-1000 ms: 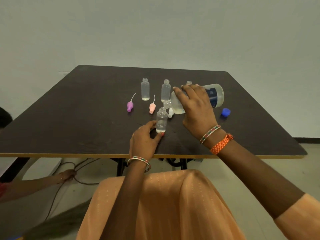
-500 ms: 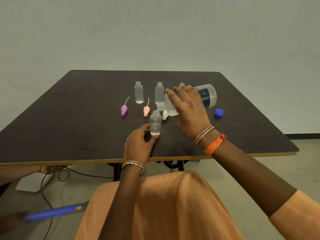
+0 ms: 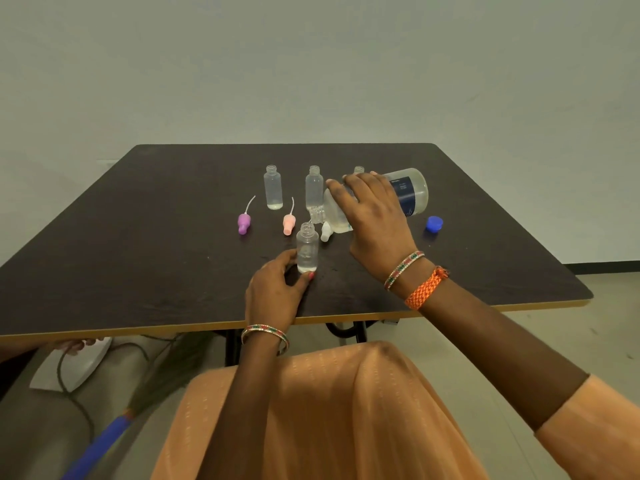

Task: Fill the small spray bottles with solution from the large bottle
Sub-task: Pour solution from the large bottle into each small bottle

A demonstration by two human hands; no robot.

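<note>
Here the right hand [image 3: 375, 216] is gripping the large bottle [image 3: 408, 194] from above, fingers curled round its body, tipping it so its open neck is hanging just over the mouth of the small bottle [image 3: 307, 247]. The left hand [image 3: 277, 292] is pinching that upright small bottle at its base between thumb and fingertips on the table [image 3: 138, 265]. Beyond the left hand, two more clear bottles [image 3: 273, 187] are standing, with a purple sprayer top [image 3: 243, 222] and a pink sprayer top [image 3: 289, 223] lying nearby, and a blue cap [image 3: 434, 224] is sitting just right of the right hand.
</note>
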